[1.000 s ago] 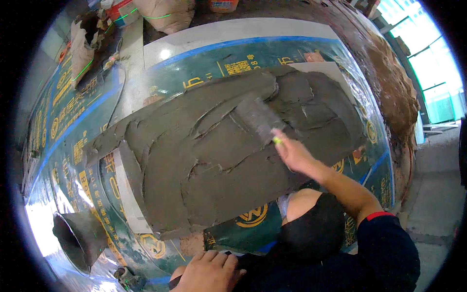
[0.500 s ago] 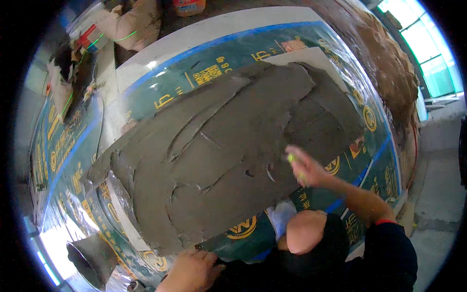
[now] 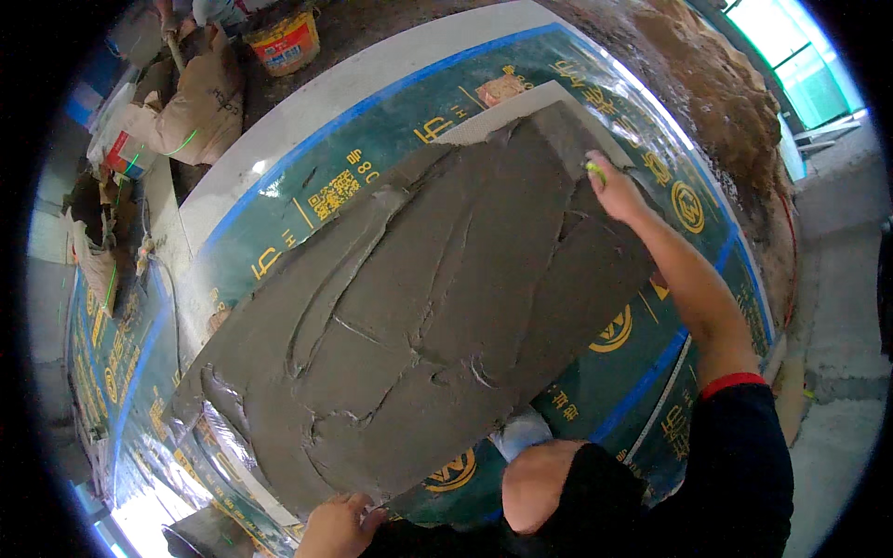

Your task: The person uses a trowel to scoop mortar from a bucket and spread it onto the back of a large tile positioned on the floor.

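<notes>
My right hand (image 3: 614, 189) is closed round the yellow-green handle of a trowel (image 3: 573, 139), its flat grey blade lying on the mortar near the far right corner. Wet grey mortar (image 3: 419, 279) covers most of a large pale tile (image 3: 484, 121), with ridges and curved trowel marks across it. Bare tile shows along the far edge and the near left end. My left hand (image 3: 338, 525) is by the tile's near edge, fingers bent and pressed together; what they grip, if anything, is hidden. My bent knee (image 3: 541, 484) is beside the near edge.
Dark green printed protective film (image 3: 326, 191) with blue tape lies under the tile. Beyond it are an orange-and-yellow bucket (image 3: 284, 45), brown paper sacks (image 3: 200, 112) and a sand heap (image 3: 712, 84). Another person's hand (image 3: 166, 14) holds a stick at the far left. A grey container (image 3: 219, 535) stands near left.
My right hand has swept the trowel away from me, from the tile's near right side to its far right corner. My left hand has shifted slightly left and its fingers have drawn together.
</notes>
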Action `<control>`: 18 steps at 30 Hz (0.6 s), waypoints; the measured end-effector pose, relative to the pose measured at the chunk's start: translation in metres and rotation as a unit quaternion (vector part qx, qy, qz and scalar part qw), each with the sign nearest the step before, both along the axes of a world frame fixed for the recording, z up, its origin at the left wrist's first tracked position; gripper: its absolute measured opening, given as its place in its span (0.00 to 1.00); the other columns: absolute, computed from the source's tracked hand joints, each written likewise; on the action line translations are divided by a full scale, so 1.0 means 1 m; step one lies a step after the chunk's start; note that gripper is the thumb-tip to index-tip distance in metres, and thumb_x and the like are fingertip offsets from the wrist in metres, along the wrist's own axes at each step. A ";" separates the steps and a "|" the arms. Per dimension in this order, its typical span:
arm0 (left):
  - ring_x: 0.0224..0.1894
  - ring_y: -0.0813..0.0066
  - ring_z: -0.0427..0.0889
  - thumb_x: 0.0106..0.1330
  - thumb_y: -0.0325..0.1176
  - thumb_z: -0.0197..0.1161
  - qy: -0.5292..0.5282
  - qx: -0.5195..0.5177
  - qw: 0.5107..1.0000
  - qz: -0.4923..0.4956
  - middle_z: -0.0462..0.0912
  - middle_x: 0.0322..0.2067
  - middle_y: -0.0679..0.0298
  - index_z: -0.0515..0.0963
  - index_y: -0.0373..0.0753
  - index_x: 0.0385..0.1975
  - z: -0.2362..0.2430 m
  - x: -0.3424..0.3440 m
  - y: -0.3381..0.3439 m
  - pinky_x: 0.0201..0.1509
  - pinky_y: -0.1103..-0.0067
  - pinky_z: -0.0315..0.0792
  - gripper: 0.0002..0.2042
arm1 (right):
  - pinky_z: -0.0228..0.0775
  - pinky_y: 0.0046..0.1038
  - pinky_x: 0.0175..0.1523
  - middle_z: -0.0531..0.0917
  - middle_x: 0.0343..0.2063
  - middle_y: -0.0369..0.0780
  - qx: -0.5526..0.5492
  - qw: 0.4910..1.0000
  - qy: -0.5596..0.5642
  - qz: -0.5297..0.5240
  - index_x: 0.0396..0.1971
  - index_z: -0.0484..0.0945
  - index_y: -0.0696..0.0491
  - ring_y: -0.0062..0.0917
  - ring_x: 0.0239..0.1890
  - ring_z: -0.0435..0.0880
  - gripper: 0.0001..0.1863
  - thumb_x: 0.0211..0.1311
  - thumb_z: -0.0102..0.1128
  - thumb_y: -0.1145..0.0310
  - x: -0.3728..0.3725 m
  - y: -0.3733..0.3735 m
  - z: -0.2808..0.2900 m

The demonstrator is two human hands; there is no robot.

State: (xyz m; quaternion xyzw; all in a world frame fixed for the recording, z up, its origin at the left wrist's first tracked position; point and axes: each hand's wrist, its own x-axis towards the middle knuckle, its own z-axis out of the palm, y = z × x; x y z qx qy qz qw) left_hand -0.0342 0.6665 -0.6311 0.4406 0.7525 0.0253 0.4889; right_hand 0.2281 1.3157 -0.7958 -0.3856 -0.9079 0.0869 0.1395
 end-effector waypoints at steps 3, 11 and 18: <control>0.37 0.40 0.80 0.66 0.35 0.55 0.019 -0.031 0.998 0.043 0.82 0.33 0.44 0.77 0.39 0.45 0.016 0.004 -0.013 0.39 0.52 0.72 0.12 | 0.76 0.44 0.30 0.79 0.22 0.48 -0.270 0.939 -0.002 -0.212 0.67 0.60 0.36 0.39 0.24 0.83 0.23 0.75 0.46 0.56 -0.043 -0.015 0.027; 0.38 0.38 0.79 0.67 0.36 0.55 -0.006 -0.053 0.999 -0.002 0.82 0.32 0.43 0.78 0.39 0.41 0.010 0.006 -0.004 0.40 0.53 0.72 0.10 | 0.74 0.34 0.30 0.79 0.28 0.39 -0.591 0.782 0.166 -0.108 0.66 0.62 0.41 0.25 0.24 0.78 0.23 0.75 0.49 0.58 0.014 -0.199 0.034; 0.37 0.40 0.82 0.70 0.42 0.57 0.039 -0.044 0.998 -0.004 0.82 0.32 0.42 0.79 0.37 0.42 -0.003 0.003 0.001 0.40 0.55 0.73 0.14 | 0.71 0.41 0.60 0.77 0.58 0.48 -0.216 0.967 -0.044 0.129 0.66 0.67 0.47 0.47 0.57 0.78 0.25 0.71 0.51 0.59 0.087 -0.169 0.024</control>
